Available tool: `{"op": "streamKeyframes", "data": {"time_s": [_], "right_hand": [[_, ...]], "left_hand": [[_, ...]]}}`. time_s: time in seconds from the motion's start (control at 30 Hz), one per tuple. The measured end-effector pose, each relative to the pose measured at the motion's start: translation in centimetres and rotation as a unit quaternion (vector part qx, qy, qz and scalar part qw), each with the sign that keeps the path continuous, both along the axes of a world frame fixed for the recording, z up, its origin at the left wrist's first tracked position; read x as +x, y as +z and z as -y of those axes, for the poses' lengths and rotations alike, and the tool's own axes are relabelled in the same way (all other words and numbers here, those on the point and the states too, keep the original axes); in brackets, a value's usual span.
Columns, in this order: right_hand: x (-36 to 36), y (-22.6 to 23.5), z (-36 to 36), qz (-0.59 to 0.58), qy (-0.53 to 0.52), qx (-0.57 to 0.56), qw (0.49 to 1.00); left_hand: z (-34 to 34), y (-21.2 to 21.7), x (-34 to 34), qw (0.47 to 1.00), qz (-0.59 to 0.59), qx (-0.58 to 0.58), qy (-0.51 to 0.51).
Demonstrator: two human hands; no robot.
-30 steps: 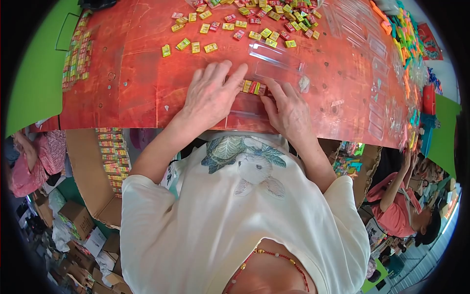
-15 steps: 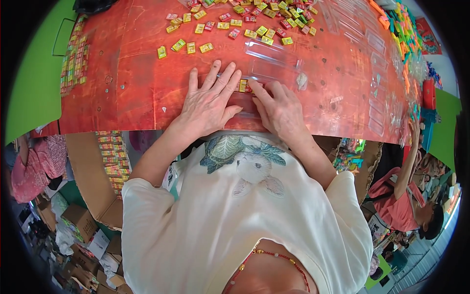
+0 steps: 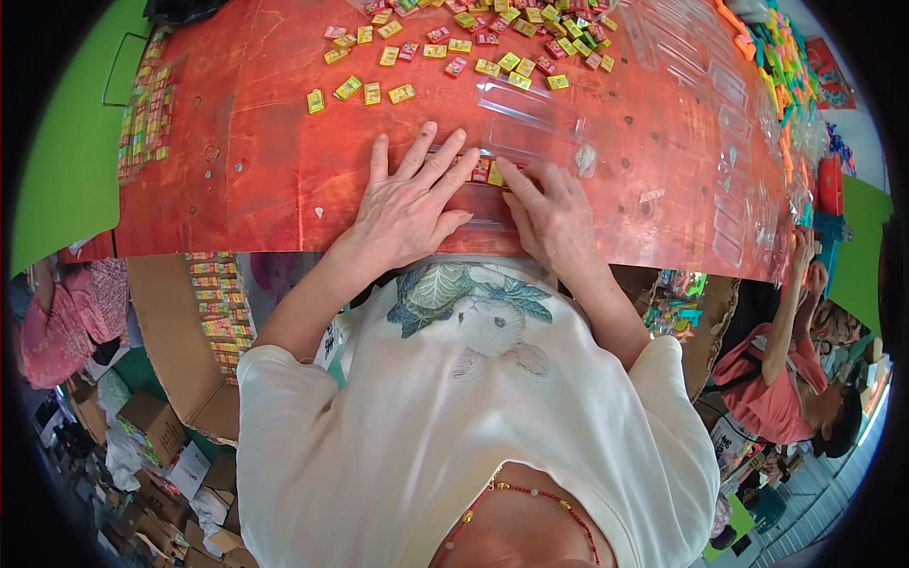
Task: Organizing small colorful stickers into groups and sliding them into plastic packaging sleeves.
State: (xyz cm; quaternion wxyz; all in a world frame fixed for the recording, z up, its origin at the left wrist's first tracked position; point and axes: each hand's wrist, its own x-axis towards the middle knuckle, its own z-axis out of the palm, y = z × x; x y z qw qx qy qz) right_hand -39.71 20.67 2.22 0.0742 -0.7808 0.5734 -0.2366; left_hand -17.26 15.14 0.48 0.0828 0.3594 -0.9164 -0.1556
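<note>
A row of tiny red and yellow boxes (image 3: pixel 487 171) sits in a clear plastic blister pack (image 3: pixel 485 202) near the table's front edge. My left hand (image 3: pixel 407 204) lies flat over the row's left end, fingers spread and thumb apart, covering part of it. With its index fingertip my right hand (image 3: pixel 554 208) touches the row's right end. Its thumb is apart from the index finger and the other fingers are bent; no box shows lifted in it. Just beyond both hands lies another clear plastic blister pack (image 3: pixel 532 112).
Loose small boxes (image 3: pixel 516 66) are scattered across the far part of the red table (image 3: pixel 275 180). Rows of boxes (image 3: pixel 147 104) line its left edge. More clear plastic packs (image 3: pixel 729 180) and colourful plastic pieces (image 3: pixel 781 71) lie at right. A co-worker (image 3: pixel 772 374) is at the right, and open cartons (image 3: pixel 180 331) stand below.
My right hand has shifted slightly right along the row, and more boxes show between the hands. My left hand has moved a little right. The co-worker's arms at right have moved.
</note>
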Motion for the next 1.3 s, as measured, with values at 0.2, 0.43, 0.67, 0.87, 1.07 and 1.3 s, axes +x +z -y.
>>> {"op": "streamKeyframes", "data": {"time_s": [0.2, 0.43, 0.67, 0.87, 1.07, 1.3], "right_hand": [[-0.5, -0.3, -0.3, -0.019, -0.005, -0.004, 1.000], [-0.2, 0.3, -0.6, -0.073, -0.013, 0.012, 0.997], [0.7, 0.6, -0.3, -0.089, 0.007, 0.016, 0.996], [0.1, 0.2, -0.6, -0.089, -0.016, 0.005, 0.996], [0.3, 0.3, -0.4, -0.128, -0.009, 0.006, 0.992], [-0.5, 0.5, 0.4, -0.078, 0.025, 0.008, 0.997]], "left_hand": [[0.1, -0.1, 0.3, 1.000, 0.005, 0.011, 0.011], [0.1, -0.1, 0.3, 1.000, 0.007, 0.015, 0.015], [0.0, 0.0, 0.2, 1.000, 0.005, 0.018, 0.019], [0.1, -0.1, 0.3, 1.000, 0.004, 0.012, 0.017], [0.2, -0.2, 0.4, 1.000, 0.008, 0.012, 0.018], [0.8, -0.4, 1.5, 0.986, -0.126, 0.100, 0.036]]}}
